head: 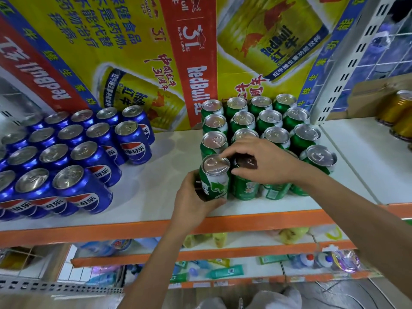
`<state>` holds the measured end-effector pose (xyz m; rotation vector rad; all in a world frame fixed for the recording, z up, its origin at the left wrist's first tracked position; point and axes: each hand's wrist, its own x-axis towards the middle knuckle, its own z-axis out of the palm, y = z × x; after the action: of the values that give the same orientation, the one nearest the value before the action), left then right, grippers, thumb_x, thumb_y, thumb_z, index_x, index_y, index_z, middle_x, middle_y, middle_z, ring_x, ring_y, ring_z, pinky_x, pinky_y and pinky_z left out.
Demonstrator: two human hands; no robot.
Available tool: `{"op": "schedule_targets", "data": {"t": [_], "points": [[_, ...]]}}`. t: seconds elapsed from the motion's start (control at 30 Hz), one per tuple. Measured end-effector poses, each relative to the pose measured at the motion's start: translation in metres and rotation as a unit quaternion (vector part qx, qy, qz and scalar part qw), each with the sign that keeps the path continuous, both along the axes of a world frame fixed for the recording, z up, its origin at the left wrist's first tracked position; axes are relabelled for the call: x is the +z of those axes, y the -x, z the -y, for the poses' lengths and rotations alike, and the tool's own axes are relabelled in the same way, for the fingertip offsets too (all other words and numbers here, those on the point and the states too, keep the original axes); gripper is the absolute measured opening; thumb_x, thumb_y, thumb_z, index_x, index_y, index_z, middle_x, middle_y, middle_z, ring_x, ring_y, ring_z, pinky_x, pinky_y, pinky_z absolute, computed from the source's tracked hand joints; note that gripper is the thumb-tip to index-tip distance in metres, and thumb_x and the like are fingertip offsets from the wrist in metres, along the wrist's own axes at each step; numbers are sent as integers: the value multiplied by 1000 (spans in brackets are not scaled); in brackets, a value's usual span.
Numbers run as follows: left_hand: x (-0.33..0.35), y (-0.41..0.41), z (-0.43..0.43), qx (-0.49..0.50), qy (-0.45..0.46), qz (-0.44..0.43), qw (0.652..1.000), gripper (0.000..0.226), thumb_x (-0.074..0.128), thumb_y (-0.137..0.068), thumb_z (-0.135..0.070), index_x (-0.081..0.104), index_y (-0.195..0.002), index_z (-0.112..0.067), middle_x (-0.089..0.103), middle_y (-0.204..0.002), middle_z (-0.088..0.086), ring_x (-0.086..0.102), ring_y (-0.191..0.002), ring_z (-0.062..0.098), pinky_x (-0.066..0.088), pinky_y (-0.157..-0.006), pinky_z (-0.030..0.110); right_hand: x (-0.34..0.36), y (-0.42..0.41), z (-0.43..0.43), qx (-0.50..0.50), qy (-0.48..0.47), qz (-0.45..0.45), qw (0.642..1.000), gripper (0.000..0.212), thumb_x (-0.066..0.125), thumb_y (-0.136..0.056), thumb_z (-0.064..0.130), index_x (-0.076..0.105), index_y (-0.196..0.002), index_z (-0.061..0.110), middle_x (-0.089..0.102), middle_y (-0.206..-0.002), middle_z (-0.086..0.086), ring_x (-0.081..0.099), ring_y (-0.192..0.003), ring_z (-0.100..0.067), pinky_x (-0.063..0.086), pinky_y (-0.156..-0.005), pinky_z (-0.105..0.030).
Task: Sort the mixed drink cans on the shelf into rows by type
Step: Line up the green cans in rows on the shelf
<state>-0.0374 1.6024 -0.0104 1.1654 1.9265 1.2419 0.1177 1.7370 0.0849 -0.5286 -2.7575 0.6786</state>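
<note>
Several blue cola cans (pixel 73 157) stand grouped in rows on the left of the white shelf (pixel 169 152). Several green soda cans (pixel 267 121) stand in rows at centre right. My left hand (pixel 194 201) wraps around the front-left green can (pixel 215 177) at the shelf's front. My right hand (pixel 263 161) rests over the top of the neighbouring green can (pixel 244 188), fingers curled around its rim; one fingertip touches the lid of the left-hand can. That can's top is hidden under my hand.
Red-and-yellow energy drink cartons (pixel 156 52) line the back of the shelf. Gold cans (pixel 399 112) sit on the adjoining shelf at right, past a perforated white upright (pixel 347 63). The shelf has an orange front edge (pixel 111 230); lower shelves hold small goods.
</note>
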Motion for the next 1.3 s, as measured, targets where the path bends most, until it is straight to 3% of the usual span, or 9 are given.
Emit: {"op": "schedule_targets", "data": {"t": [0.1,0.2,0.33,0.6,0.8,0.97,1.1,1.17,1.3], "points": [[0,-3,-2,10,-6,-21,1000,72,89,-57,-27,46,-114,-30,56,-111,-9,59,-95,3,47,-77,17,-1,3,0,15,-10,18,1000,47,66,-79,45,60,-124,31,62,-113,8,50,-103,-6,38,-90,-22],[1,0,1,-11,5,20,1000,69,87,-63,-20,43,-116,-30,58,-108,-16,59,-97,-5,47,-73,9,-2,2,-2,15,-6,7,1000,41,72,-80,28,64,-120,31,62,-113,5,50,-103,-9,41,-92,-31],[2,3,2,-10,14,8,1000,67,87,-63,-17,43,-112,-31,61,-100,-20,59,-88,-13,46,-70,7,-4,1,-3,21,-2,1,1000,42,72,-79,23,64,-119,26,61,-115,5,50,-106,-9,38,-96,-29],[0,-6,-1,25,3,-67,997,78,89,-59,-29,50,-126,-22,53,-111,-7,54,-90,2,39,-72,1,2,-3,2,22,19,-10,1000,46,52,-75,17,64,-119,24,61,-115,6,49,-108,-4,32,-93,-8],[0,-7,0,34,-2,-87,996,78,89,-57,-32,52,-123,-17,53,-111,-5,54,-87,2,40,-70,1,5,-5,4,10,47,-33,998,46,49,-75,11,66,-115,25,62,-109,6,53,-103,-9,41,-88,-19],[2,-7,0,22,0,-85,996,79,88,-58,-33,49,-126,-17,52,-116,-5,53,-93,7,40,-72,6,14,-8,3,-8,88,-24,996,42,59,-82,4,64,-117,26,61,-114,6,53,-106,-2,40,-87,-12],[1,-6,-1,8,9,-89,996,79,88,-61,-32,46,-127,-17,51,-120,-3,51,-96,6,41,-80,17,28,-20,-2,-26,-54,100,993,51,69,-82,28,54,-130,25,54,-130,0,44,-122,-16,29,-102,-24],[0,-4,-1,-2,10,-84,996,81,88,-61,-31,45,-128,-19,53,-123,-3,54,-101,8,44,-83,21,25,-23,-3,-36,-111,164,980,65,73,-77,41,48,-135,26,48,-132,0,43,-121,-20,33,-104,-34],[-3,-2,-2,-10,21,-75,997,80,87,-61,-28,43,-129,-24,56,-124,-3,57,-109,13,49,-89,29,13,-25,-1,-38,-103,172,979,77,74,-76,42,35,-141,32,41,-132,2,40,-121,-22,35,-103,-38]]}}
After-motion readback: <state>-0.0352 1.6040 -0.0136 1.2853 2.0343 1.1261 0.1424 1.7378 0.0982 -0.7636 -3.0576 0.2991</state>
